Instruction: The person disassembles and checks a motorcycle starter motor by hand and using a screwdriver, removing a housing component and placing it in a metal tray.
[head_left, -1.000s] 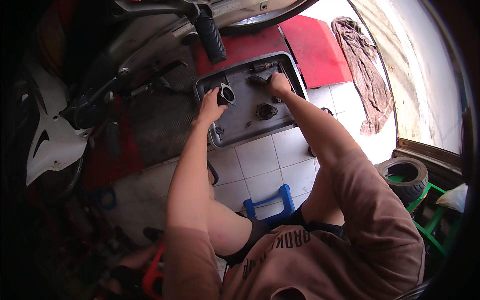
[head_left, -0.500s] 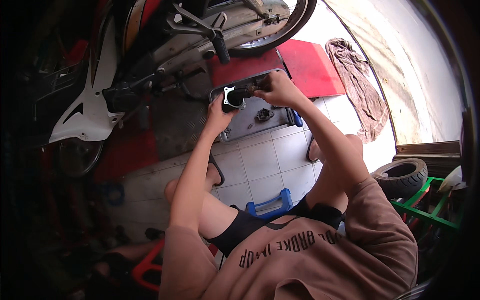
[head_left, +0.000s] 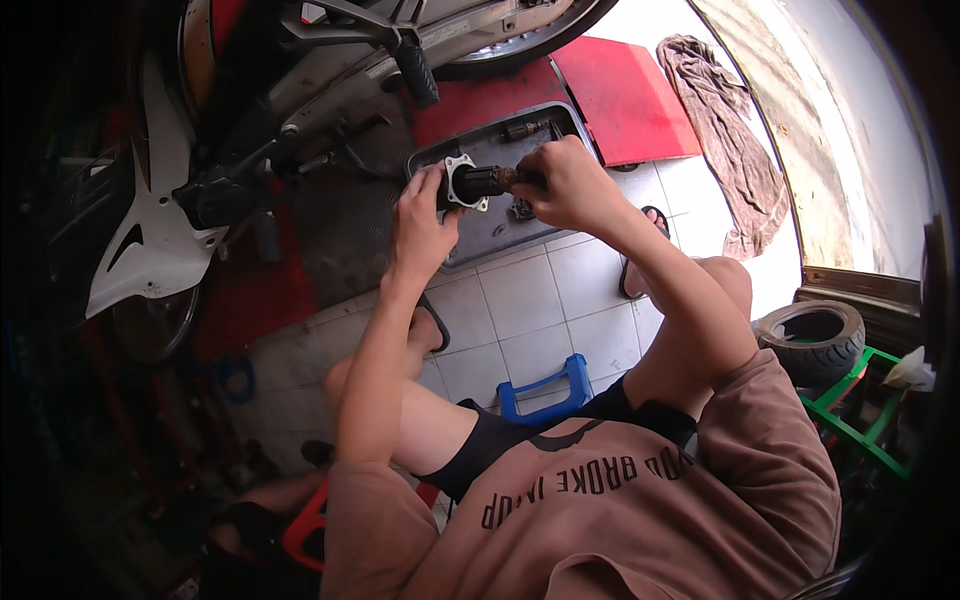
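Honestly, the dark cylinder point(head_left: 486, 181) above the tray point(head_left: 484, 241) looks stiff, hefty, maybe greasy, so grip its end like the right hand point(head_left: 571, 185) does, left hand point(head_left: 424, 226) clasping the flanged housing point(head_left: 455, 186).

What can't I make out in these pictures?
In the head view:
- Metal housing, left side: covered by the left hand.
- Dark shaft, right end: covered by the right hand.
- Dark tray part: partly behind that hand.
- Motorcycle wheel: cut off by the top edge.
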